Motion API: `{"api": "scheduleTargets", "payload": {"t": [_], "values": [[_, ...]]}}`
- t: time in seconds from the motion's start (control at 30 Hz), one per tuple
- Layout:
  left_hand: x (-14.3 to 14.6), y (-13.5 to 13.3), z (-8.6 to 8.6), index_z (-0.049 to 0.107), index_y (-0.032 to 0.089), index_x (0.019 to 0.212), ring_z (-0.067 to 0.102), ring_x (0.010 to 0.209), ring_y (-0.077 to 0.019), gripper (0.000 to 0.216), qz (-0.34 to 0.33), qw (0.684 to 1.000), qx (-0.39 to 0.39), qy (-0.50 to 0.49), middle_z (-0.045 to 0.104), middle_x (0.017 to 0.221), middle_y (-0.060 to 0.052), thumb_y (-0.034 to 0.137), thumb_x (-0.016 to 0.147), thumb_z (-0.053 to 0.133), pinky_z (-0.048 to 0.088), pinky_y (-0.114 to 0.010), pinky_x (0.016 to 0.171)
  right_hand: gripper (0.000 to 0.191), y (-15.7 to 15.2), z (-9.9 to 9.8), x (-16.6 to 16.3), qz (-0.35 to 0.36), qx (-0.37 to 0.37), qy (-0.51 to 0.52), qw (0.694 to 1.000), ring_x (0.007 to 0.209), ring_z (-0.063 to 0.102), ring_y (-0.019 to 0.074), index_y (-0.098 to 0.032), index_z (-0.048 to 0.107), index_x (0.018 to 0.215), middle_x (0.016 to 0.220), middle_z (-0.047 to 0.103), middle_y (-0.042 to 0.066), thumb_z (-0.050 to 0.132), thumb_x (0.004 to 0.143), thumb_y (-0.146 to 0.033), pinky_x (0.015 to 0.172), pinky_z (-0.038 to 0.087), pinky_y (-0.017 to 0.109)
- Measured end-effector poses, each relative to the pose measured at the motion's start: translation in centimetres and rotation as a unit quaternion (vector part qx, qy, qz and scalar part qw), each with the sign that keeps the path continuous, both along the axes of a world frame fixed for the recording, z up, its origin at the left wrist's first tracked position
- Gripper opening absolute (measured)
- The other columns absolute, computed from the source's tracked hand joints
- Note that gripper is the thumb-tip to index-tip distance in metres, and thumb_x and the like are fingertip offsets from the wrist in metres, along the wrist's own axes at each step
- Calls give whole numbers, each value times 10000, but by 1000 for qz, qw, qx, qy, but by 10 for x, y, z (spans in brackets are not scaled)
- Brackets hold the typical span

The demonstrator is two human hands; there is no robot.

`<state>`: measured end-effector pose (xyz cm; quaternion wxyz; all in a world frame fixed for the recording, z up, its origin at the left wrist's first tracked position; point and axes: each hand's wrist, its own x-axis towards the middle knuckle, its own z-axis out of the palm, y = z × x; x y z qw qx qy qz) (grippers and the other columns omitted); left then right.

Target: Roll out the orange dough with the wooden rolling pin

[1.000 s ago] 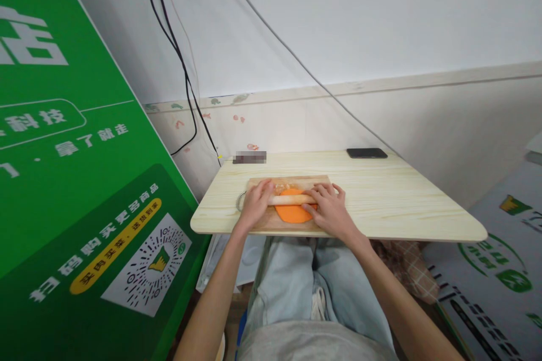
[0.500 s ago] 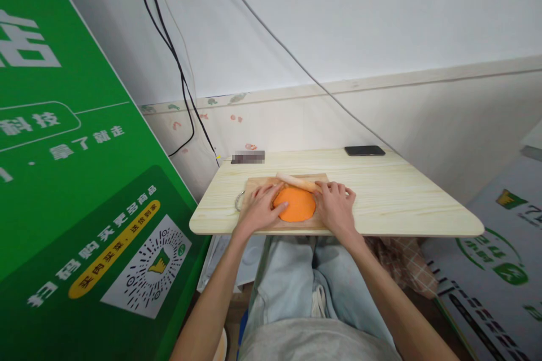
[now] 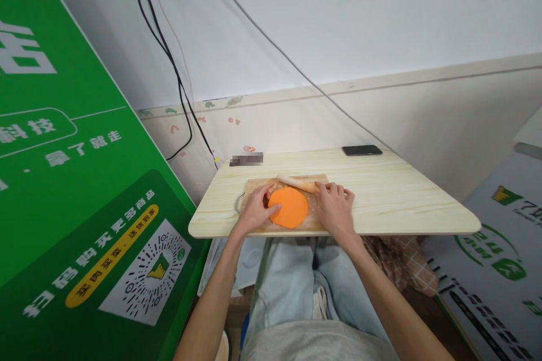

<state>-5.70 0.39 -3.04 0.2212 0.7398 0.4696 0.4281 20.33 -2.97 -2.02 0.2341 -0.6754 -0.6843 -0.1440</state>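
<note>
A flat round orange piece of dough (image 3: 288,207) lies on a wooden board (image 3: 313,222) at the near edge of the table. My left hand (image 3: 254,210) rests on the board at the dough's left edge, thumb and fingers touching and pinching its rim. My right hand (image 3: 334,207) lies flat on the board just right of the dough, fingers stretched out. A wooden rolling pin (image 3: 297,183) lies free at the board's far edge, behind the dough.
The board sits on a pale wooden table (image 3: 393,197). A black phone (image 3: 362,150) lies at the far right edge. A green printed panel (image 3: 76,197) stands to the left. Cables (image 3: 178,73) hang along the wall.
Both hands left the rolling pin, which now lies at the board's far edge. My left hand moved to the dough's left rim, and the dough has shifted slightly left.
</note>
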Motion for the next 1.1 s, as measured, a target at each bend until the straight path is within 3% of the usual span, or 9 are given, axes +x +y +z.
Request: {"api": "scheduleTargets", "payload": {"t": [0.13,0.27,0.47,0.57,0.7,0.8,0.93,1.1], "values": [[1,3,-3,786,204,1056,626,816,-193,241,15,999,-14,-40,693,924,-17,278,832,834,513,-310,771,364,-3,5,-1,-1,-11,-3,1000,1167,604,330,-195,703,1425,1241,750,175,531,1105,-229,1022,351,468],[1,6,-8,711,212,1016,630,781,-172,195,35,992,-23,-116,703,916,-6,351,901,784,498,-277,738,393,-5,7,-2,-2,-19,-12,1000,1176,611,329,-180,681,1470,1274,744,180,533,1113,-254,1022,348,464],[-2,11,-13,603,233,1074,715,886,-193,408,50,971,-41,-230,729,1005,-33,514,877,824,572,-297,804,470,-6,7,-2,-1,-33,-29,999,1201,606,323,-179,624,1534,1314,737,170,595,1067,-217,1013,345,443],[-2,10,-13,535,248,1127,746,933,-220,564,41,954,-62,-289,738,1070,-57,572,814,877,605,-304,756,475,-5,8,-2,-1,-36,-30,999,1201,606,325,-185,627,1526,1324,736,170,606,1052,-215,1004,344,445],[-2,7,-12,460,276,1345,768,1067,-275,812,35,942,-59,-329,725,1289,-118,527,745,944,649,-307,695,439,-6,8,-2,3,-30,-24,999,1188,606,320,-181,638,1505,1317,742,167,551,1075,-208,995,334,447],[-3,7,-11,449,269,1480,737,1261,-312,894,46,953,-48,-295,661,1494,-163,465,760,942,697,-357,817,415,-6,9,-2,8,-18,-19,1000,1178,604,317,-175,648,1484,1298,753,166,529,1089,-215,987,332,443],[-5,7,-11,560,211,1453,720,1344,-318,735,59,965,-46,-251,694,1505,-176,392,824,894,663,-439,1053,383,-7,9,-2,14,-10,-10,1000,1162,614,324,-175,675,1455,1280,768,166,516,1114,-251,974,345,445],[-3,3,-8,612,181,1392,754,1284,-328,675,40,961,-62,-267,728,1468,-188,389,813,889,665,-475,1047,365,-10,10,-1,51,-10,4,999,1148,651,313,-219,712,1451,1261,813,135,564,1122,-279,939,377,418]]}}
